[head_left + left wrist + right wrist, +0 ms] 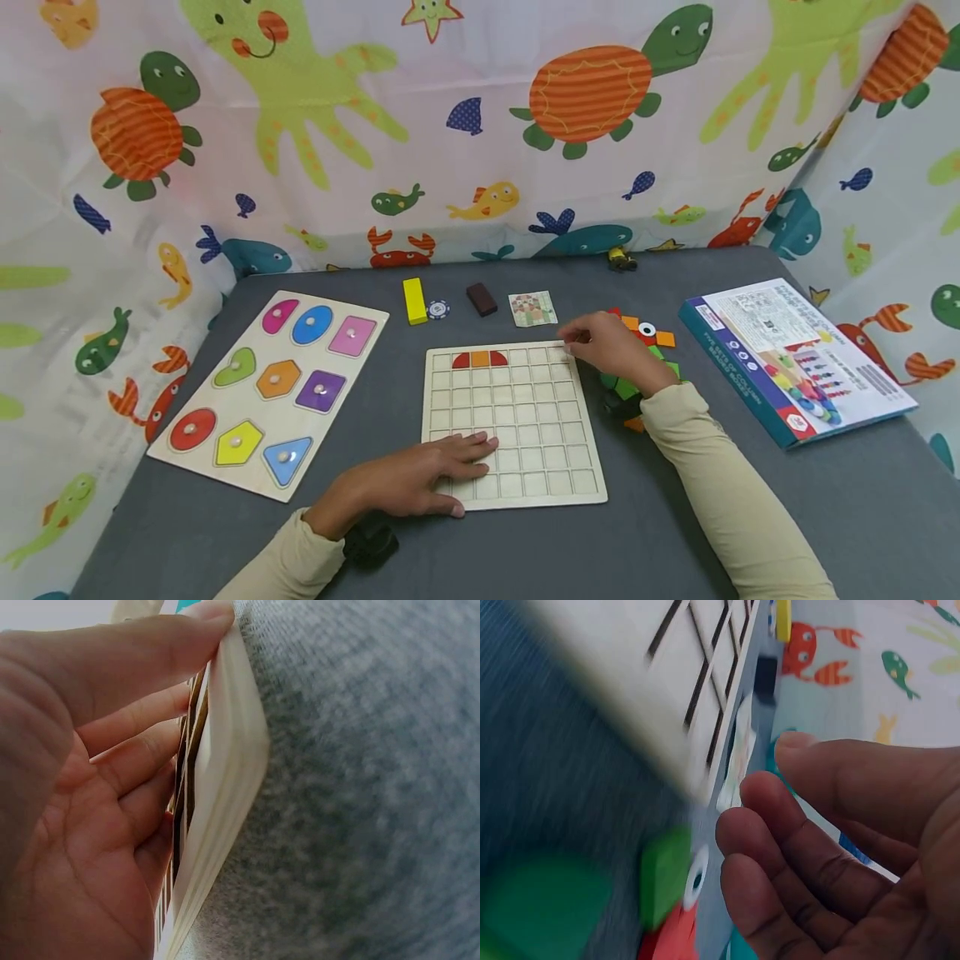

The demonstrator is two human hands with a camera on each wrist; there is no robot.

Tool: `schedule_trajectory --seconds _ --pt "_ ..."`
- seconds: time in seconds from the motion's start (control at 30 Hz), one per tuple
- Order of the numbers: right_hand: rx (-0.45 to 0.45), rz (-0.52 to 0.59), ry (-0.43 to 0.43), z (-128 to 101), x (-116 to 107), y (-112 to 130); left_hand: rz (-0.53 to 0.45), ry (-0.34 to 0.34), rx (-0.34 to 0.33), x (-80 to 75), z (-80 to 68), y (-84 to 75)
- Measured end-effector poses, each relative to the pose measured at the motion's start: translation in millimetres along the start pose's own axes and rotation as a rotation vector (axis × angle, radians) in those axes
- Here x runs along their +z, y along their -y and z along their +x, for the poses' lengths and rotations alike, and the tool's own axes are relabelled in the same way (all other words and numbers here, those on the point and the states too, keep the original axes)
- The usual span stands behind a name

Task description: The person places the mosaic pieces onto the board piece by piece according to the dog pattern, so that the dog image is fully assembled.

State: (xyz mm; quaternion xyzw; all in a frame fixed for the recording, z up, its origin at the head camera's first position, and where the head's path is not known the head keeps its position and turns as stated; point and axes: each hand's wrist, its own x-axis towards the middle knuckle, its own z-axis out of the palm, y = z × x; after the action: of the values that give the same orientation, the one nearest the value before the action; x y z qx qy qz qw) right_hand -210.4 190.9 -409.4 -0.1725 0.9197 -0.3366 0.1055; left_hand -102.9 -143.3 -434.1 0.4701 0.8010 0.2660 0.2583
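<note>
A wooden grid board (525,437) lies flat on the grey table. In its top row sit an orange square (480,359) and two red curved pieces (461,361), one on either side. My left hand (423,477) rests on the board's lower left corner with fingers spread. In the left wrist view its thumb (150,656) lies along the board's edge. Over the board's upper right corner hovers my right hand (611,346). Its fingers (761,892) are loosely bent, with nothing between them and the thumb. Beside and partly under that hand lie loose green pieces (626,388) and orange pieces (665,338).
To the left lies a shape puzzle board (281,408) with knobbed pieces. Behind the grid stand a yellow block (414,302), a round chip (438,310), a dark brown block (482,299) and a picture card (532,308). A boxed set (798,358) lies at the right.
</note>
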Motion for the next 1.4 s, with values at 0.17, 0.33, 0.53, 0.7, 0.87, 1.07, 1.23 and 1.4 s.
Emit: schedule_trajectory --seconds 0.17,0.33,0.53,0.7,0.87,1.07,1.23,1.4 --pt "-0.018 -0.027 -0.036 -12 -15 -16 0.011 -0.012 -0.003 0.7 -0.2 0.4" --pt "0.043 -0.051 -0.041 -20 -25 -29 0.001 -0.009 0.0 0.5 0.2 -0.1" --pt "0.059 -0.077 -0.01 -21 -24 -37 -0.007 -0.003 -0.004 0.4 0.9 0.3" --pt "0.061 -0.141 -0.022 -20 -22 -40 -0.007 0.0 0.001 1.3 1.4 1.4" --pt "0.056 -0.167 -0.031 -17 -21 -42 -0.008 -0.002 -0.001 1.6 1.3 1.9" --pt "0.041 -0.169 -0.052 -12 -22 -44 -0.019 -0.002 -0.005 1.4 1.2 1.9" --pt "0.038 -0.195 -0.082 -10 -24 -44 -0.017 0.001 -0.007 2.4 1.4 2.1" --pt "0.057 -0.162 -0.11 -6 -25 -45 -0.009 -0.005 -0.005 2.6 1.4 2.0"
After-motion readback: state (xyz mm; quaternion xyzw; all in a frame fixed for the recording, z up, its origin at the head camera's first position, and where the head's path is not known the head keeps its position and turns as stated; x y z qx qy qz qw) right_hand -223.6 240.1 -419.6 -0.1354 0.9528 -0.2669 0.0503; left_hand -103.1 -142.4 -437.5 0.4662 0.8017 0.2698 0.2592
